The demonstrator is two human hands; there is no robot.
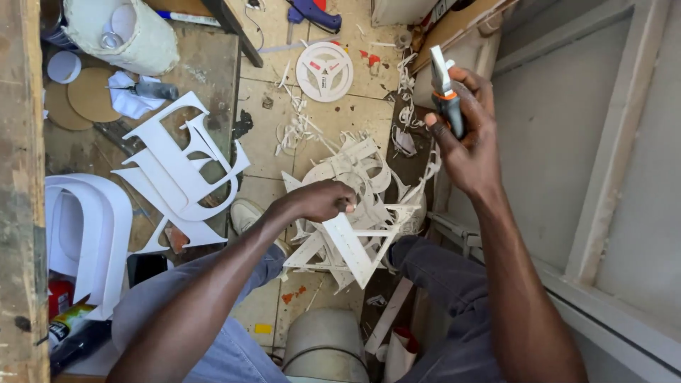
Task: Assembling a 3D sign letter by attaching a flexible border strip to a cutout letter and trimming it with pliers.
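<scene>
My left hand (323,201) is closed around the upper edge of a white cut-out letter piece (351,248), holding it above my knees. My right hand (464,131) is raised to the right and grips a utility knife (447,96) with a black and orange handle, blade end pointing up and away. Below and behind the held piece lies a heap of white offcuts (358,167) on the tiled floor.
Large white cut-out letters (181,167) lie on a worn board at the left. A white round spool (324,71) sits on the floor ahead. A metal bucket (325,344) stands between my legs. A grey panel (560,128) fills the right side.
</scene>
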